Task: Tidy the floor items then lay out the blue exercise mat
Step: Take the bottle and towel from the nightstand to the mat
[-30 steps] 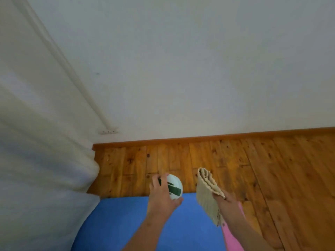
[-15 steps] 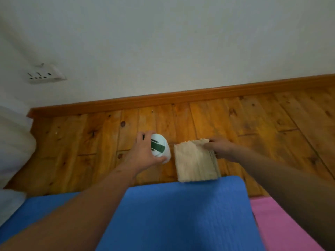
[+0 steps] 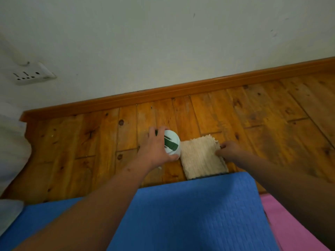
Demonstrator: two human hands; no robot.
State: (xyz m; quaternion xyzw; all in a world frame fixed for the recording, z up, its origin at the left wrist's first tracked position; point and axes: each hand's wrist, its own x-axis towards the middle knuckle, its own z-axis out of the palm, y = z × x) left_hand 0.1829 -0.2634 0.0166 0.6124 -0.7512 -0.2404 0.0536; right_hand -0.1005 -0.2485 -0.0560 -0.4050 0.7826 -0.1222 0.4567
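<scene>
Curling round a white container (image 3: 173, 142) with a green mark on top, the left hand (image 3: 155, 150) grips it from above, thumb at its near side, seemingly to stand it upright on the wooden floor (image 3: 90, 142). At the container's three o'clock, touching it or nearly so, lies a folded beige cloth (image 3: 200, 159). The right hand (image 3: 229, 151) pinches the cloth's three o'clock edge between thumb and fingertips, probably to set it flat and square beside the container. Both things sit toward the skirting board (image 3: 181, 90) at twelve o'clock, I judge to keep them out of the way. The blue exercise mat (image 3: 190, 211) lies at six o'clock from both hands, its far edge meeting the cloth's near edge, with both forearms reaching over it. I cannot tell whether it is fully unrolled. A pink mat (image 3: 290, 225) shows at its four o'clock.
</scene>
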